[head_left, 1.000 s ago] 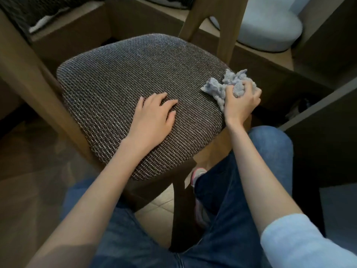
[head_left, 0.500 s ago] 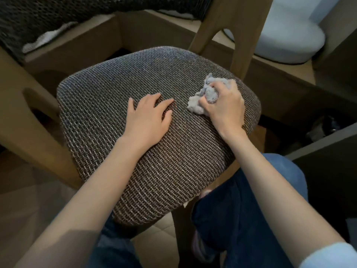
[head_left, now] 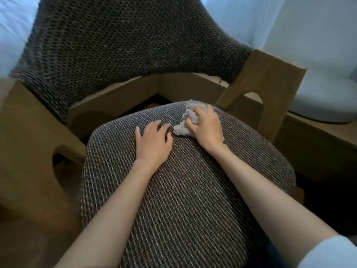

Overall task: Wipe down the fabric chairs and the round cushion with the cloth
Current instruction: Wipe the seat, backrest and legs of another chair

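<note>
Pressing a crumpled, nubbly grey cloth (head_left: 186, 122) into the coarse brown basket-weave seat (head_left: 185, 190), the right hand (head_left: 205, 128) had its fingers curled tight around the wad near the seat's rounded far edge. The left hand (head_left: 152, 145) lay flat just beside it, fingers spread, holding nothing. Behind rose the woven backrest (head_left: 119, 45) on wooden arms (head_left: 264, 88); a pale round cushion (head_left: 324, 97) sat apart at right.

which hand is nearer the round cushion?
Right. The right hand, gripping the cloth, sits toward the seat's right rear, the side where the round cushion lies. The left hand rests flat mid-seat, farther away.
</note>
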Motion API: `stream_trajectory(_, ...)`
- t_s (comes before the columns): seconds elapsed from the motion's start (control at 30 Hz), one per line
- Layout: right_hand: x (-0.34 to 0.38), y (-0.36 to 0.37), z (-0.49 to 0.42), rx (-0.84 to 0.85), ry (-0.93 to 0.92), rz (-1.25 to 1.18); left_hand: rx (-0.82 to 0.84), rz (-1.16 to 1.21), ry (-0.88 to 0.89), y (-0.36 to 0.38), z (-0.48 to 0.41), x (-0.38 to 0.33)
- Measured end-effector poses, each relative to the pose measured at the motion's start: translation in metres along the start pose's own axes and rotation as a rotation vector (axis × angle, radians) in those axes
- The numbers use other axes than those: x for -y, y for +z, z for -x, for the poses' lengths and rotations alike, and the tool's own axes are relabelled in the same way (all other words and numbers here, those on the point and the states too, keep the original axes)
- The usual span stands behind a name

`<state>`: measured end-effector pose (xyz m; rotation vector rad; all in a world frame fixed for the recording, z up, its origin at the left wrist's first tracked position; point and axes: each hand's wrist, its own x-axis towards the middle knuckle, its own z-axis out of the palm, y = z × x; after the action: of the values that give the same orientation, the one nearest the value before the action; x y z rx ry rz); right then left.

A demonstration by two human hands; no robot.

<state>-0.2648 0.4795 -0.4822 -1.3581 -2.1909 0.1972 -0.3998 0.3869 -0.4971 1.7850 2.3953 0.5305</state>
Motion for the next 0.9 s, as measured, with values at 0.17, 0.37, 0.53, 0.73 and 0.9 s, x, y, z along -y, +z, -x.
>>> stream_trajectory(0.17,0.004,-0.021,-0.043,0.108,-0.065,-0.117,-0.055,0.051,-0.098,-0.003,-0.012,0.003)
stream_trajectory(0.37,0.044,-0.060,-0.097,0.018,-0.169,-0.281,-0.017,0.009,-0.204,-0.013,-0.030,0.001)
stream_trajectory(0.53,0.066,-0.069,-0.144,-0.097,-0.334,-0.326,0.048,0.003,-0.313,-0.023,-0.050,-0.004)
stream_trajectory(0.73,0.099,-0.088,-0.189,-0.316,-0.552,-0.343,0.120,0.083,-0.413,-0.027,-0.072,-0.002)
stream_trajectory(0.9,0.134,-0.089,-0.230,-0.302,-0.583,-0.380,-0.012,0.125,-0.335,-0.017,-0.072,0.014)
